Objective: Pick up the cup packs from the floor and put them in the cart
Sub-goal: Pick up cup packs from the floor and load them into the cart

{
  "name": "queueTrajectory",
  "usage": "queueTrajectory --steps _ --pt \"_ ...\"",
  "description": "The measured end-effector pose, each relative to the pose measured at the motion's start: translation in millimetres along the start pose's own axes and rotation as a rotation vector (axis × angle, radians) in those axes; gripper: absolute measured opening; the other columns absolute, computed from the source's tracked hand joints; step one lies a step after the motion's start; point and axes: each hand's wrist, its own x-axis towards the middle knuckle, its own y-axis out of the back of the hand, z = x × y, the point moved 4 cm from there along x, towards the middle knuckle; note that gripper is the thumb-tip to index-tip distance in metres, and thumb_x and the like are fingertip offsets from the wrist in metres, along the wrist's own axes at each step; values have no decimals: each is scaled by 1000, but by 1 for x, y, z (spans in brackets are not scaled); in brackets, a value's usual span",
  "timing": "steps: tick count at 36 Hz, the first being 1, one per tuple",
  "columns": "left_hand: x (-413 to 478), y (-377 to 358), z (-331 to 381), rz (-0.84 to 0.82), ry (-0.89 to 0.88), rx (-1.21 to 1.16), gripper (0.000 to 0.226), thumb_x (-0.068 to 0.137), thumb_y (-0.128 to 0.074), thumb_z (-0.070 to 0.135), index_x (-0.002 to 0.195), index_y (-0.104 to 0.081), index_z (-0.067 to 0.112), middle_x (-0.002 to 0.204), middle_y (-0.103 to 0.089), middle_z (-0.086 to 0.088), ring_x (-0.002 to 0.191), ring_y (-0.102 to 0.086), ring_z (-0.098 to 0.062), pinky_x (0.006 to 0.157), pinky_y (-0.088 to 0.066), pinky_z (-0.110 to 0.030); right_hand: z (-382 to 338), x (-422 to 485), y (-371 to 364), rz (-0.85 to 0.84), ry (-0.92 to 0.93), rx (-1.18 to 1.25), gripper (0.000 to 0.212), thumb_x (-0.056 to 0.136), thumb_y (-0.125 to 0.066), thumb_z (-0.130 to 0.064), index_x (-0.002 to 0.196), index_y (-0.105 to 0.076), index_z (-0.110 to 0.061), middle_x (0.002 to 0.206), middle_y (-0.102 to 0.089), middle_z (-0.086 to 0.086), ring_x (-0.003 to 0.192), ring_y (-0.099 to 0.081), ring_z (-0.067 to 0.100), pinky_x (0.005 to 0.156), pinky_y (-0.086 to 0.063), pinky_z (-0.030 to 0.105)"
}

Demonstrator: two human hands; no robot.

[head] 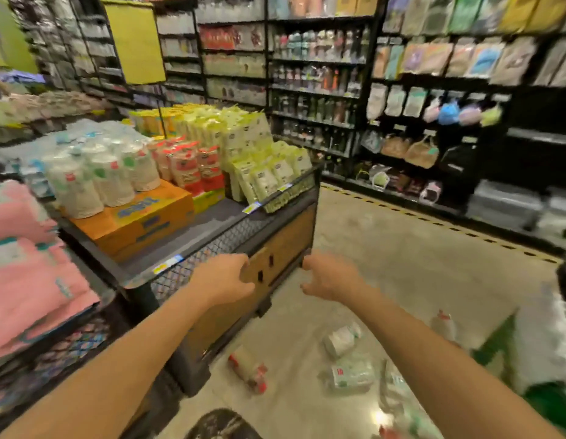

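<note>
Several cup packs lie on the floor below my arms: a red-labelled pack (248,369), a white pack (340,339), a clear pack with a green and red label (351,375) and another by the green object (443,326). The display cart (212,236) stands ahead on the left, with a black mesh rim and a wooden end panel, loaded with upright cup packs (98,179). My left hand (224,278) hovers in front of the cart's end panel, fingers loosely curled, holding nothing. My right hand (330,275) hangs beside the cart's corner, fingers loosely curled, also empty.
Pink folded goods (28,274) fill a bin at the left. Black shelving (433,99) with bottles and hanging bags lines the back and right, behind a yellow-black floor stripe (433,221). A green object (503,340) stands at the right. A dark shoe (223,424) shows at the bottom.
</note>
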Motion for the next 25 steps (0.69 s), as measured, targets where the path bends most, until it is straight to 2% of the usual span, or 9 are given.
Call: queueTrajectory --steps 2,6,12,14,18,22,25 --pt "22 -11 47 -18 -49 12 52 89 -61 51 132 -53 23 128 -62 1 112 -62 -22 88 -55 -39 54 -17 -5 -17 -89 23 45 92 -62 -50 127 -57 -22 128 -61 4 118 -60 29 91 -52 41" --pt "61 -36 135 -71 -145 21 46 87 -64 47 126 -56 23 126 -63 1 112 -60 -23 89 -53 -38 145 -52 -16 -12 -210 46 48 91 -65 -49 131 -57 -24 128 -63 5 116 -60 29 87 -51 40" --pt "101 -77 232 -136 -250 19 56 84 -63 46 135 -54 25 134 -59 -1 122 -56 -23 87 -48 -33 240 -93 -35 -32 -381 100 53 92 -66 -48 136 -57 -21 132 -62 9 121 -60 31 86 -48 38" --pt "114 -90 254 -149 -283 22 55 83 -63 48 133 -56 26 132 -61 -1 120 -57 -22 87 -48 -33 262 -102 -43 -41 -421 110 54 92 -66 -49 137 -56 -21 131 -62 8 120 -60 31 84 -47 38" --pt "144 -115 285 -216 -354 29 54 82 -63 49 130 -57 26 128 -63 -2 115 -60 -23 83 -46 -33 298 -110 -60 -42 -499 133 53 92 -65 -49 137 -58 -22 126 -66 6 125 -57 31 90 -51 42" --pt "181 -147 308 -296 -421 29 51 82 -64 46 129 -57 25 126 -63 -2 113 -59 -24 79 -43 -32 329 -108 -87 -70 -599 204 53 91 -65 -50 137 -56 -24 129 -63 3 117 -61 29 83 -49 40" --pt "213 -179 322 -366 -469 13 49 83 -63 42 128 -57 24 126 -63 -2 112 -61 -24 85 -48 -33 349 -104 -116 -107 -691 237 52 90 -65 -49 136 -56 -26 131 -63 2 114 -63 29 83 -51 38"
